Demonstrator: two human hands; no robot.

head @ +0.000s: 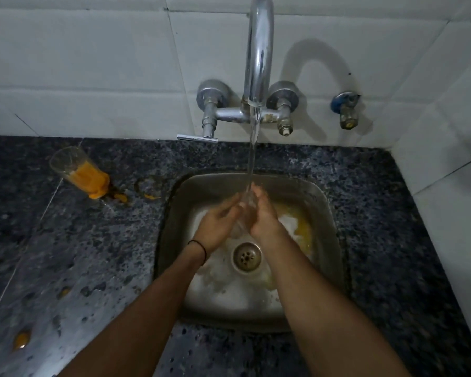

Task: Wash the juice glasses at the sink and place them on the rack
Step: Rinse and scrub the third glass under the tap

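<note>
A clear juice glass (pixel 244 213) stands between my palms over the steel sink (pixel 329 213), right under the running water from the tap (pixel 257 50). My left hand (pixel 218 221) holds its left side and my right hand (pixel 265 216) holds its right side, fingers wrapped around it. The glass is blurred and mostly hidden by my hands. A second glass (pixel 79 172) with orange juice residue stands on the dark granite counter at the left, with orange spills around its base.
Orange juice streaks the sink's right wall, and the drain (pixel 247 256) sits below my hands. Orange drops (pixel 21 340) dot the wet counter (pixel 65 254) at the left. White tiled walls rise behind and at the right. A blue-capped valve (pixel 346 110) juts from the wall.
</note>
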